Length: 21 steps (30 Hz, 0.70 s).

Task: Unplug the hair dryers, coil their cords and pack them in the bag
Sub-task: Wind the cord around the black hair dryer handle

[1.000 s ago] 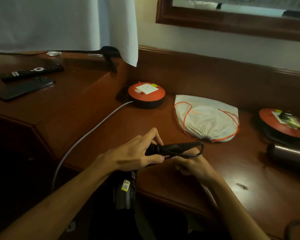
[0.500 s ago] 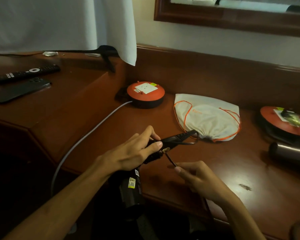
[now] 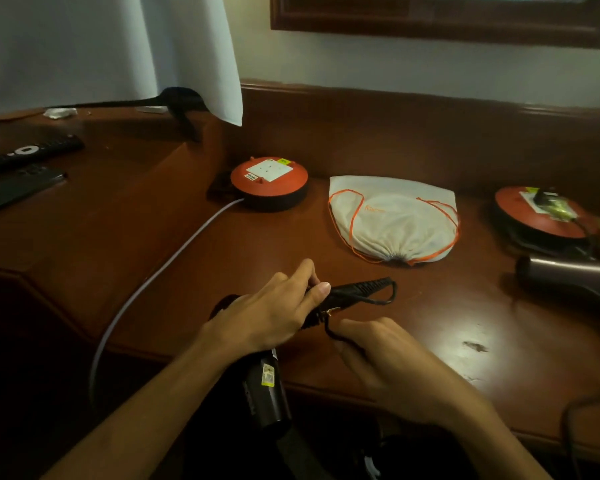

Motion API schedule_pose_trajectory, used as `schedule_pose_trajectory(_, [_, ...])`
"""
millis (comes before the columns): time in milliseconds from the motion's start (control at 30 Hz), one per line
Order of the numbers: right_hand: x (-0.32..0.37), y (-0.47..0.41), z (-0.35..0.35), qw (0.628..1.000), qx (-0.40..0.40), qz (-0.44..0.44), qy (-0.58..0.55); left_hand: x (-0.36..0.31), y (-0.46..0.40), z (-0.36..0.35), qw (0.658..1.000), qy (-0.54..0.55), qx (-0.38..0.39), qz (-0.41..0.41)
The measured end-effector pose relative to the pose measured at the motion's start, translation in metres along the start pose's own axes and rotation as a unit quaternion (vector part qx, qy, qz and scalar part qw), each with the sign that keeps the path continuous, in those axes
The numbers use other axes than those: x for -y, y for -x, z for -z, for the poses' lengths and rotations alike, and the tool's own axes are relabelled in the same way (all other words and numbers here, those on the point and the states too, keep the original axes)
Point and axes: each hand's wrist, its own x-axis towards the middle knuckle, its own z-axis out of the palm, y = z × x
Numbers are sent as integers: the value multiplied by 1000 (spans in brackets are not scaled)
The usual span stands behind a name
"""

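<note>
My left hand [image 3: 271, 313] grips a black hair dryer [image 3: 267, 393] by its handle, the barrel hanging below the desk edge. Its black cord [image 3: 368, 292] loops out of the handle end and bends back toward me. My right hand [image 3: 378, 355] pinches that cord just below the handle. A white drawstring bag [image 3: 395, 220] with orange cord lies flat on the desk beyond my hands. A second, metallic hair dryer [image 3: 568, 275] lies at the right edge, its cord plugged into the right red socket reel [image 3: 541, 216].
A red round socket reel [image 3: 269, 178] with a white cable [image 3: 160, 278] sits left of the bag. Two remotes [image 3: 25, 168] lie on the raised shelf at left. A white cloth [image 3: 118, 46] hangs above. A dark cable [image 3: 575, 420] curls at the lower right.
My right hand has come back up from lower right to the handle with the cord, adding a bend of cord around the handle end. The left hand keeps holding the dryer.
</note>
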Motion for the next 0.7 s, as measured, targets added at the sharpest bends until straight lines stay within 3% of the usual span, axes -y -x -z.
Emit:
schedule_pose_trajectory(200, [-14, -8, 15, 992, -50, 15, 117, -16, 3, -16, 994, -93, 51, 24])
schedule_pose_trajectory(400, [-34, -18, 18, 994, -112, -5, 4, -18, 3, -4, 988, -105, 110, 6])
schedule_pose_trajectory(533, [-38, -25, 18, 993, -109, -23, -28, -13, 2, -15, 973, -202, 113, -9])
schedule_pose_trajectory(700, [-43, -32, 19, 994, -101, -31, -37, -9, -1, -17, 969, -211, 124, -14])
